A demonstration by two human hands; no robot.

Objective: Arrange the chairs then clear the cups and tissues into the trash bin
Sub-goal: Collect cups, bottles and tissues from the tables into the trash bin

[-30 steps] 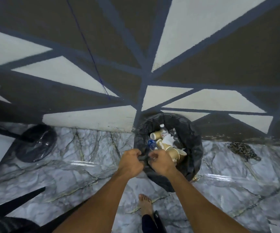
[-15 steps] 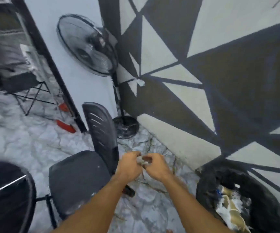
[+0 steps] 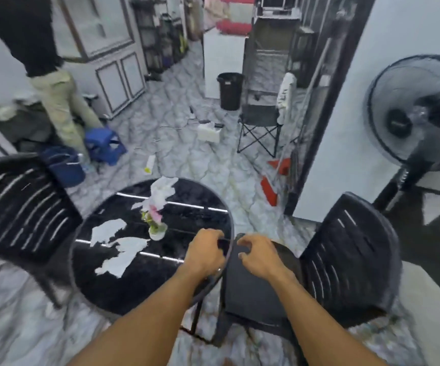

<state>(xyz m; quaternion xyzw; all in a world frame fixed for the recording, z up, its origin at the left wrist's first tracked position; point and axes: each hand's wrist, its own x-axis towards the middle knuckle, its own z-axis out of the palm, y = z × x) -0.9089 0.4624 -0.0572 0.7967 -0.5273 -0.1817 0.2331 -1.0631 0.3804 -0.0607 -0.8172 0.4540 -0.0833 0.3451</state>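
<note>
A round black table (image 3: 187, 199) stands right in front of me. Torn white tissues (image 3: 123, 256) lie on its left half, and another crumpled tissue (image 3: 162, 191) lies at its far edge. A small pot with pink flowers (image 3: 156, 229) stands near the middle. One black slatted chair (image 3: 21, 207) is at the table's left, another black chair (image 3: 345, 260) at its right. My left hand (image 3: 205, 253) hovers over the table's near right edge and my right hand (image 3: 258, 256) over the right chair's seat. Both are loosely curled and hold nothing. No cups show.
A standing fan (image 3: 419, 114) is at the right by a white wall. Across the marble floor are a black bin (image 3: 230, 91), a folding chair (image 3: 261, 122), red cleaning tools (image 3: 271, 186), a blue stool (image 3: 104, 146) and a blue bucket (image 3: 65, 167). A person (image 3: 55, 101) stands at the left.
My view has swung left from the lined trash bin by the wall, past the fan, to the table and chairs. My hands, pressed together before, have come apart.
</note>
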